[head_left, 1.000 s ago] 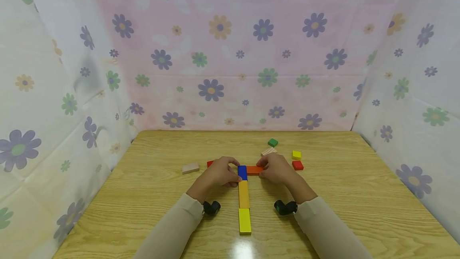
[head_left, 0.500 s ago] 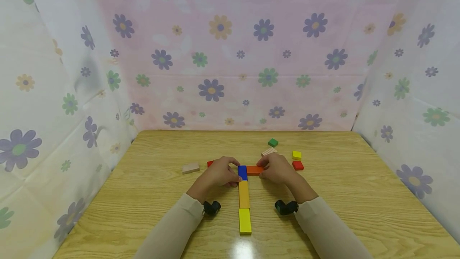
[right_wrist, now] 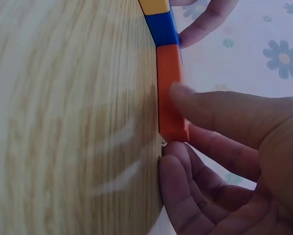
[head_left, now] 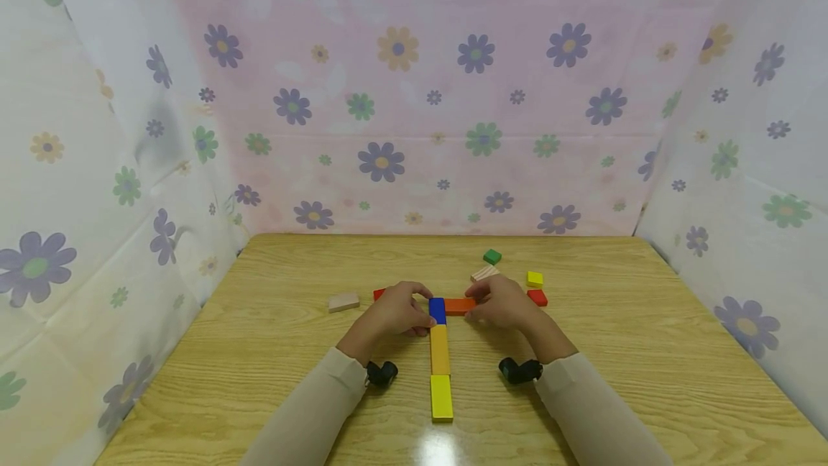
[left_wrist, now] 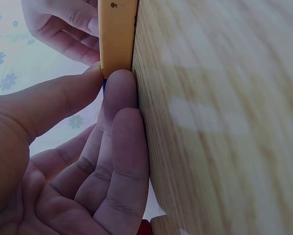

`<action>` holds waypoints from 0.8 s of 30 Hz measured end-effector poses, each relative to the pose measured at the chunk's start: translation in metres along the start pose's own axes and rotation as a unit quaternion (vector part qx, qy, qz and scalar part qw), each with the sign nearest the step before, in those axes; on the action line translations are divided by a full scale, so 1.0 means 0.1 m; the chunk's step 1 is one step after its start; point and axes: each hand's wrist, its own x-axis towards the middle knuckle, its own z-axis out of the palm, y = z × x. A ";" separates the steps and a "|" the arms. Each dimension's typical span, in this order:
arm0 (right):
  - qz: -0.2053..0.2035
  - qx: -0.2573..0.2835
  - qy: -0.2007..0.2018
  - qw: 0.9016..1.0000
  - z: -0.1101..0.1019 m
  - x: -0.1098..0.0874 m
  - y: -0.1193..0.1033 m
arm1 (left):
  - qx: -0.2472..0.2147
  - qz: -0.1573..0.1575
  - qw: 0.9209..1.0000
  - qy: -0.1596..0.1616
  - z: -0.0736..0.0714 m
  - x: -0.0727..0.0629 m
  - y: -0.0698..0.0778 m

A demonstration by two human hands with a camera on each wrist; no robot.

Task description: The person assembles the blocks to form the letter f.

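Note:
A blue block lies at the far end of a line, touching an amber block, with a yellow block nearest the person. My left hand holds the blue block between thumb and index finger; its thumb is by the seam with the amber block. An orange block lies crosswise against the blue block's right side. My right hand pinches its outer end, the thumb on its near face and fingers round the far side and end.
Behind the right hand lie a green block, a striped wooden block, a yellow block and a red block. Left are a plain wooden block and a partly hidden red block. Flowered cloth encloses the table.
My right hand has shifted slightly to the right along the orange block, uncovering a bit more of its end. The left hand and the blocks look unmoved.

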 end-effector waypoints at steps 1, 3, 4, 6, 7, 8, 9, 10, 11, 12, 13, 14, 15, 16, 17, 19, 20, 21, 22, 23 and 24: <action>-0.001 0.001 0.000 1.000 0.00 0.00 0.01 | -0.001 0.000 1.000 0.000 0.00 0.00 0.00; -0.006 0.000 0.000 1.000 0.00 0.01 0.02 | -0.001 0.001 1.000 -0.001 0.00 0.00 0.00; -0.008 -0.001 0.001 1.000 0.00 0.01 0.03 | -0.001 0.000 1.000 -0.001 0.00 0.00 0.00; -0.013 -0.002 0.002 1.000 0.00 0.02 0.04 | -0.001 -0.003 1.000 -0.001 0.00 -0.01 0.00; -0.014 -0.003 0.003 1.000 0.00 0.02 0.05 | -0.001 -0.005 1.000 0.000 0.00 -0.01 0.00; -0.016 -0.003 0.003 1.000 0.01 0.03 0.05 | -0.001 -0.006 1.000 0.000 0.00 0.00 0.00; -0.017 -0.002 0.003 1.000 0.01 0.03 0.05 | -0.001 -0.008 1.000 0.000 -0.01 0.00 0.00; -0.017 -0.001 0.003 1.000 0.01 0.03 0.06 | -0.001 -0.009 1.000 0.000 -0.01 0.00 0.00; -0.016 0.000 0.003 1.000 0.02 0.04 0.06 | -0.001 -0.009 1.000 0.001 -0.01 0.00 0.00; -0.015 0.001 0.004 1.000 0.02 0.04 0.06 | -0.001 -0.008 1.000 0.001 -0.01 0.00 0.00; -0.015 0.002 0.005 1.000 0.02 0.04 0.06 | -0.002 -0.008 1.000 0.001 -0.01 0.00 0.00; -0.014 0.003 0.006 1.000 0.02 0.04 0.06 | -0.002 -0.008 1.000 0.001 -0.01 0.00 0.00; -0.014 0.004 0.007 1.000 0.03 0.04 0.06 | -0.002 -0.008 1.000 0.002 -0.01 0.00 0.00; -0.013 0.005 0.007 1.000 0.03 0.04 0.06 | -0.002 -0.008 1.000 0.002 -0.01 -0.01 0.00; -0.012 0.006 0.008 1.000 0.03 0.04 0.06 | -0.002 -0.008 1.000 0.002 -0.01 -0.01 0.00; -0.011 0.006 0.009 1.000 0.03 0.03 0.06 | -0.003 -0.009 1.000 0.002 -0.01 -0.01 0.01; -0.010 0.007 0.009 1.000 0.04 0.03 0.06 | -0.003 -0.008 1.000 0.002 0.00 -0.01 0.01; -0.009 0.008 0.009 1.000 0.04 0.03 0.06 | -0.004 -0.008 1.000 0.002 0.00 -0.01 0.01; -0.008 0.009 0.009 1.000 0.04 0.02 0.05 | -0.004 -0.008 1.000 0.001 0.00 -0.01 0.01; -0.007 0.008 0.009 1.000 0.04 0.02 0.05 | -0.004 -0.008 1.000 0.001 0.00 -0.01 0.01; -0.006 0.008 0.008 1.000 0.03 0.02 0.05 | -0.004 -0.008 1.000 0.001 0.00 0.00 0.01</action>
